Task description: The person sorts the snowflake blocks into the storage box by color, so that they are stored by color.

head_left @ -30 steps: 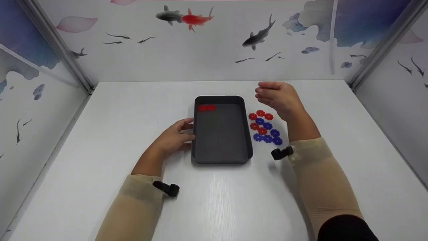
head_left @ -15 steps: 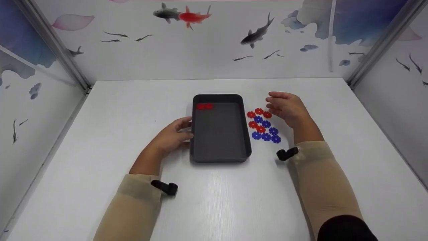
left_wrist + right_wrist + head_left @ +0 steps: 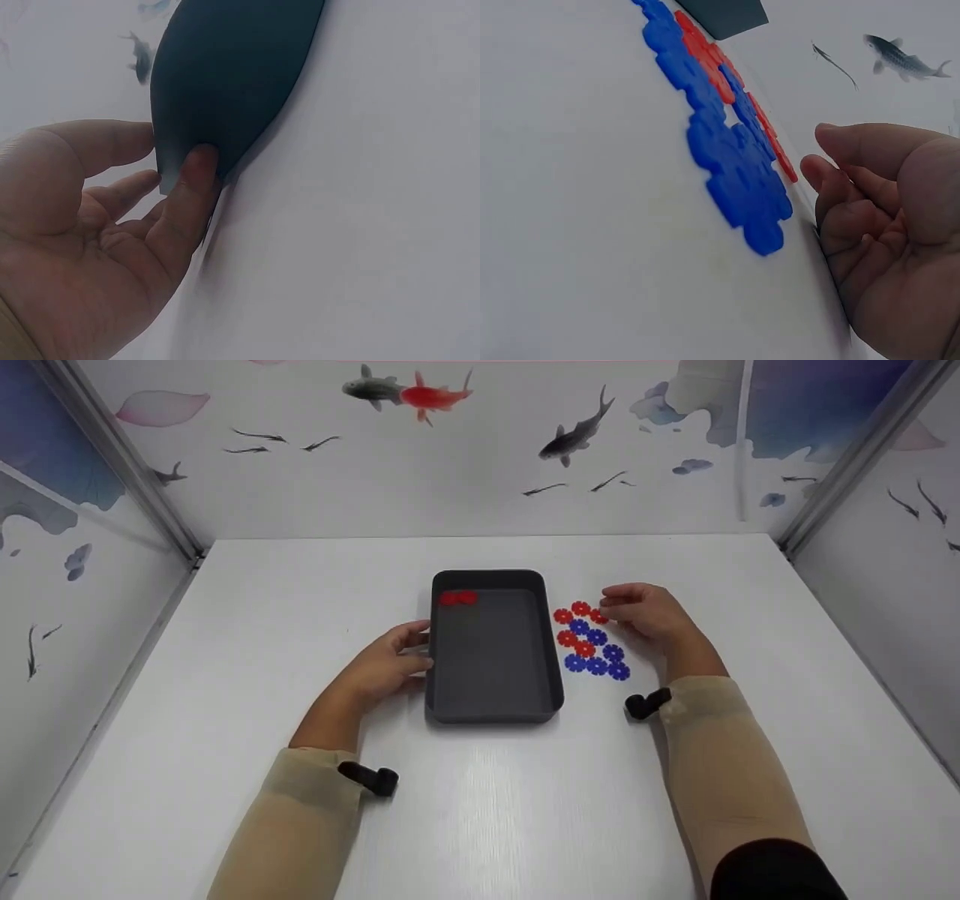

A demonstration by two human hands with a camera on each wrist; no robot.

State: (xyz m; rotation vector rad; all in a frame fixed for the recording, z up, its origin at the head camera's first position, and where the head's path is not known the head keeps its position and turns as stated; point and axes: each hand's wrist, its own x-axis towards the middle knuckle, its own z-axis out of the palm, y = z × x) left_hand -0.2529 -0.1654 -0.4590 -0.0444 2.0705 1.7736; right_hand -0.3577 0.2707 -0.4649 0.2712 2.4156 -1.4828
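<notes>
A dark grey rectangular tray (image 3: 495,712) lies mid-table with two red flower-shaped discs (image 3: 458,598) at its far left corner. My left hand (image 3: 388,664) rests its fingertips against the outside of the tray's left wall, also plain in the left wrist view. Right of the tray lies a flat group of flower-shaped plastic discs, red (image 3: 568,638) and blue (image 3: 597,666). My right hand (image 3: 645,615) is at the group's far right, fingertips right at a red disc (image 3: 598,616). In the right wrist view, thumb and forefinger stand slightly apart with nothing visible between them.
A white table (image 3: 480,810) carries everything. Behind it rises a wall panel (image 3: 480,502) printed with fish, and more panels flank the sides, joined by metal posts (image 3: 847,465). A black wrist camera (image 3: 646,704) juts from the right sleeve.
My right hand has come down and nearer, from beyond the discs to the red one at the far right. The left hand keeps its place at the tray; the view shifts slightly.
</notes>
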